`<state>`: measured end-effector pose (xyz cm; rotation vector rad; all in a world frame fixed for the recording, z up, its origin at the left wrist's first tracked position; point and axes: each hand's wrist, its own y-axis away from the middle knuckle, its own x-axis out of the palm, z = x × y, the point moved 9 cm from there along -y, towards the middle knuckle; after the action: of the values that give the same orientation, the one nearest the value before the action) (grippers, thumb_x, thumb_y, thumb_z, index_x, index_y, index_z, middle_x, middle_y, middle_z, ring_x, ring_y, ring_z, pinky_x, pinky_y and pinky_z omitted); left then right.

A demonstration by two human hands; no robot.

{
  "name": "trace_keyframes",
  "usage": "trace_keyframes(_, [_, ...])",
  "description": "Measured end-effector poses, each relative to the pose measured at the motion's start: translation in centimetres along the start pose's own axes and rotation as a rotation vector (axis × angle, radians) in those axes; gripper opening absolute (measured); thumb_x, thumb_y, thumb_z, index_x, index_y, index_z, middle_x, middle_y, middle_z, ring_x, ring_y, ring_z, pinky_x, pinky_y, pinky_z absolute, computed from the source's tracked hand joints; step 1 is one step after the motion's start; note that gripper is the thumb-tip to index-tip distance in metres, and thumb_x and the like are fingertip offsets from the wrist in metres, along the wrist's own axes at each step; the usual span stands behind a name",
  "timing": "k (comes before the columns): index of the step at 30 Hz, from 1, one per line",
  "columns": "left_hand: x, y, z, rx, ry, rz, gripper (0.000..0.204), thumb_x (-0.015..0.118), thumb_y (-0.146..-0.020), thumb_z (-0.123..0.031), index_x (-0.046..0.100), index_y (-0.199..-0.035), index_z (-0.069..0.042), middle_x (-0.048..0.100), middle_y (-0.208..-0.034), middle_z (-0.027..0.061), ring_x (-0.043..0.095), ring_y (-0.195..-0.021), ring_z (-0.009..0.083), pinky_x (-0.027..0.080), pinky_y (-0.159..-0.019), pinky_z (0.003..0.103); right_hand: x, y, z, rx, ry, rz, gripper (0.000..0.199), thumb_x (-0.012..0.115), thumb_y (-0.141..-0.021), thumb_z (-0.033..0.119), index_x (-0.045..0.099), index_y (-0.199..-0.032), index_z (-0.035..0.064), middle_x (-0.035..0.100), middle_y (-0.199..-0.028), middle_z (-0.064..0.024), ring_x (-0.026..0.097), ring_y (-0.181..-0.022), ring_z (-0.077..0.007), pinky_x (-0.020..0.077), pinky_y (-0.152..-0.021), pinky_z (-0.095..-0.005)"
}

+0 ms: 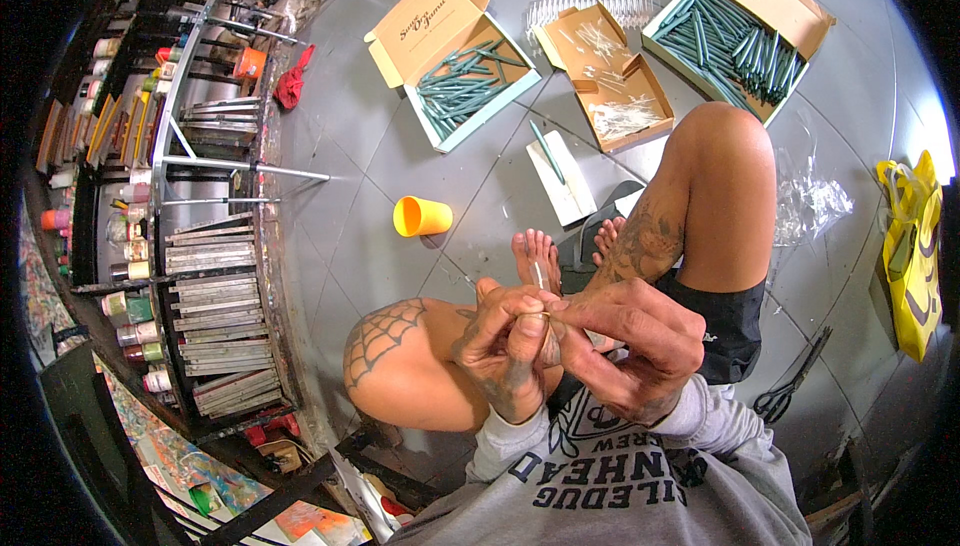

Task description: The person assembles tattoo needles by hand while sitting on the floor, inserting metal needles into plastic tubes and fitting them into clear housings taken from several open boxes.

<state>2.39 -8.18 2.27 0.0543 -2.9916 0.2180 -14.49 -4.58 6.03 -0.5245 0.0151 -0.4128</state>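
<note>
My left hand point(508, 341) and my right hand point(635, 341) meet fingertip to fingertip above my lap. A thin white piece point(541, 274) sticks up from the pinch of my left hand. Thumb and forefinger of my right hand are pressed together against the same spot; what they grip is mostly hidden by the fingers. Beyond my feet, a slim teal pen point(547, 151) lies on a white box point(563, 198). Farther off, a brown carton point(648, 86) holds many small, thin white pieces.
Teal pens fill an open box point(440, 131) at far left and another box point(735, 41) at far right. An orange cup point(422, 216) stands on the tiles. To the right are clear plastic point(812, 208), a yellow bag point(908, 266) and scissors point(793, 386). A shelf rack point(215, 321) lines the left.
</note>
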Motion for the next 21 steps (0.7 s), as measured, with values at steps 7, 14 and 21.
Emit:
trace_keyframes(7, [0.0, -0.1, 0.6, -0.052, -0.091, 0.013, 0.014, 0.075, -0.083, -0.006, 0.072, -0.093, 0.004, 0.071, -0.091, 0.0095, 0.057, -0.085, 0.0139, 0.042, -0.084, 0.028, -0.4, -0.1, -0.9, 0.087, -0.020, 0.015, 0.022, 0.061, -0.073, -0.009, 0.072, -0.092, -0.0038, 0.069, -0.080, -0.0122, 0.066, -0.069, -0.0197, 0.0522, -0.067, -0.0283])
trace_keyframes(14, [-0.3, -0.2, -0.9, 0.018, -0.382, 0.059, 0.023, 0.086, -0.072, -0.006, 0.078, -0.094, -0.002, 0.071, -0.081, 0.0048, 0.053, -0.074, 0.0106, 0.040, -0.068, 0.024, -0.3, -1.8, -2.2, 0.096, -0.024, 0.350, 0.020, 0.069, -0.077, 0.001, 0.070, -0.097, 0.0011, 0.068, -0.090, -0.0132, 0.068, -0.080, -0.0292, 0.0553, -0.079, -0.0355])
trace_keyframes(21, [0.7, -1.0, -3.7, 0.146, -0.543, 0.181, 0.024, 0.087, -0.071, -0.005, 0.079, -0.093, -0.004, 0.071, -0.076, 0.0039, 0.055, -0.071, 0.0113, 0.041, -0.064, 0.024, 0.5, -2.4, -2.3, 0.093, -0.037, 0.478, 0.017, 0.073, -0.071, 0.002, 0.070, -0.088, 0.0028, 0.068, -0.085, -0.0120, 0.068, -0.077, -0.0274, 0.0552, -0.074, -0.0344])
